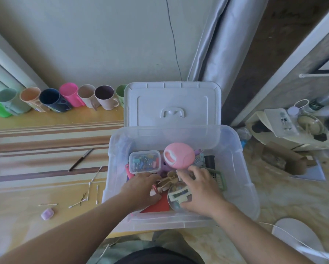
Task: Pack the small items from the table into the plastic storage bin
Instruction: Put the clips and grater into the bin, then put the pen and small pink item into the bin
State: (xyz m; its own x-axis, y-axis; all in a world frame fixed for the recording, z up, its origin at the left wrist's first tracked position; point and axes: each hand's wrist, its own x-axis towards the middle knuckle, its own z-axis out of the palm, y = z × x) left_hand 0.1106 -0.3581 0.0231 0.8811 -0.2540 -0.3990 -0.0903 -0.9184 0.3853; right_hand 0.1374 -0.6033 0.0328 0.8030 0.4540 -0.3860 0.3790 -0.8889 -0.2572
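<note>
Clear plastic storage bin (241, 168) sat at the table's (26, 187) right edge, its lid (171, 100) propped upright behind it. Both hands were inside near the bin's front wall. Left hand (140, 189) had fingers loosely curled over tan hair claws (167, 181); can't tell if it gripped them. Right hand (201, 189) was spread over a round clear container (176, 197), fingers curled round it. Pink round case (178, 156) and clip box (144, 161) filled the back. Cotton swabs (92, 182), a pen (80, 160) and a purple eraser (47, 213) lay on open table left of the bin.
</note>
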